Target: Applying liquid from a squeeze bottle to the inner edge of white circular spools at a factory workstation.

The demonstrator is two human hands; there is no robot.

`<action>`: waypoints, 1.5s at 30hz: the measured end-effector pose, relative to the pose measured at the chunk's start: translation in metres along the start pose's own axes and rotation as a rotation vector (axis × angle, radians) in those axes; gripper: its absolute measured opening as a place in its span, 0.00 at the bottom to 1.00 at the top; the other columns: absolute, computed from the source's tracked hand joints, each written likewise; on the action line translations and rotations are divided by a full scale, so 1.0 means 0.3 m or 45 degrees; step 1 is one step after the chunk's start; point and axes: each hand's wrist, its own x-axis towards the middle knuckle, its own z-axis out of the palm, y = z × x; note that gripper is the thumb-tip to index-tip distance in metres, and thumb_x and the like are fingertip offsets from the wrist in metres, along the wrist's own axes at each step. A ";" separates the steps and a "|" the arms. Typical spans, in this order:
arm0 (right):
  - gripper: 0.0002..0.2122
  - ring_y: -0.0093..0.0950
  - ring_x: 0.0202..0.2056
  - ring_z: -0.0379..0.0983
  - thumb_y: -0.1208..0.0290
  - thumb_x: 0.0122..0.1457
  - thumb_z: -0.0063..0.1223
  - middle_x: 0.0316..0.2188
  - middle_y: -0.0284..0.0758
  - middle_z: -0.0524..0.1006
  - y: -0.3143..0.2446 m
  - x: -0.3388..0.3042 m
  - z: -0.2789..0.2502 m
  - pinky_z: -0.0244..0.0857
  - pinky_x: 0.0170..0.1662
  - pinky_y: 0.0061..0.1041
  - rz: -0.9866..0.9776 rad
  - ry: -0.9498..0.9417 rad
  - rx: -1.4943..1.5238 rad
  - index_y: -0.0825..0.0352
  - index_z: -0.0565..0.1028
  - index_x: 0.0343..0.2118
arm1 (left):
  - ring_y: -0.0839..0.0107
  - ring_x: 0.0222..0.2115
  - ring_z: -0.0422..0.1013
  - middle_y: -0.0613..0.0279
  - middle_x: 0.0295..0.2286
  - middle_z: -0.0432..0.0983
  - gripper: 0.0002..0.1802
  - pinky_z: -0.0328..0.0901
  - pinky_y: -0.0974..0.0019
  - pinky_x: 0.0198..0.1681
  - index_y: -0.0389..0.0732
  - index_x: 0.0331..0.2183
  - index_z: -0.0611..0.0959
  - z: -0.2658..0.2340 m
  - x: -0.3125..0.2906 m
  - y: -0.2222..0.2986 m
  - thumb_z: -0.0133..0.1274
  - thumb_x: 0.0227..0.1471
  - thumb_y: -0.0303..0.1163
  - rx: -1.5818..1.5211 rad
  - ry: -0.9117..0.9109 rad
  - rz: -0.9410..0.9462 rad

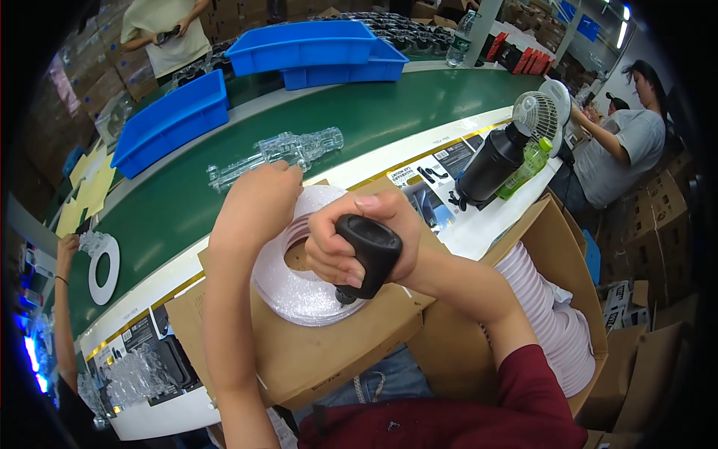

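Note:
My right hand (374, 232) is closed round the black handle of a handheld tool (372, 251). Its short narrow tip points down at the near side of a stack of flat white rings (310, 299), which lies on a cardboard box (359, 340) in front of me. At the far left edge of the rings is my left hand (262, 198), its fingers bent and their tips mostly hidden; what they hold, if anything, cannot be made out. Just beyond them, clear plastic parts (299, 146) lie on the green conveyor belt (179, 217).
Blue bins (299, 45) line the belt's far side. To the right stand a black bottle-shaped container (490, 165), a green bottle (527, 168) and a fan (535, 112). An open carton (583, 322) of white rings is beside me. Another person's hand (69, 243) touches parts at left.

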 end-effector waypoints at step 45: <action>0.21 0.25 0.18 0.59 0.49 0.65 0.31 0.16 0.31 0.63 -0.034 0.010 -0.080 0.57 0.28 0.27 -0.485 0.144 0.261 0.62 0.62 0.24 | 0.52 0.34 0.77 0.50 0.30 0.78 0.18 0.71 0.54 0.39 0.37 0.32 0.80 0.032 -0.006 -0.010 0.64 0.41 0.38 -0.063 -0.034 0.032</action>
